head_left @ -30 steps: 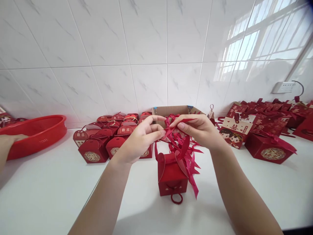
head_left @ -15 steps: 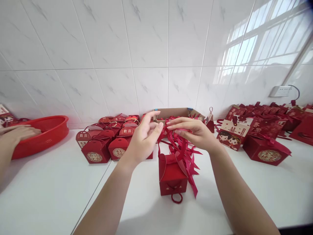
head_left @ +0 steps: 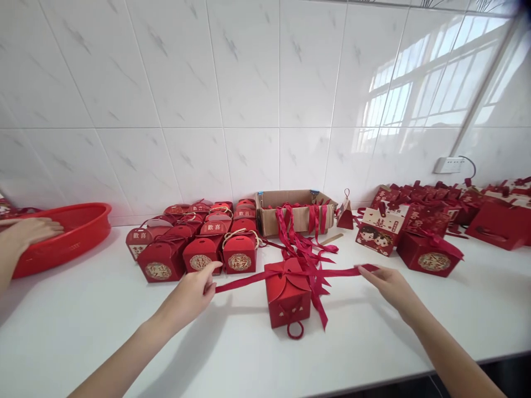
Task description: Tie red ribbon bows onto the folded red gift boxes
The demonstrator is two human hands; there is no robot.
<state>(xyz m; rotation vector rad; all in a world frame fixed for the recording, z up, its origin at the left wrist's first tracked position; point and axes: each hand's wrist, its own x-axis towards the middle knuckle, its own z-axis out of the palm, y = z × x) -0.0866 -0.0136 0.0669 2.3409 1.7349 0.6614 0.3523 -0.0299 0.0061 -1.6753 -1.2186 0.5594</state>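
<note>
A small red gift box with petal-like top flaps stands on the white table in front of me. A dark red ribbon crosses its top and is pulled out straight to both sides, meeting at a knot over the flaps. My left hand pinches the ribbon's left end. The right end is pinched in my right hand. A red cord loop hangs at the box's front base. Behind the box, loose ribbons trail down onto the table.
A cardboard box with ribbons over its rim stands by the tiled wall. Several red gift boxes are grouped left of it. Decorated boxes stand to the right. At far left, another person's hand reaches into a red basin.
My hands have parted from close together above the box, each drawing a ribbon end outward and lower. The box's top flaps now lie flatter under the knot.
</note>
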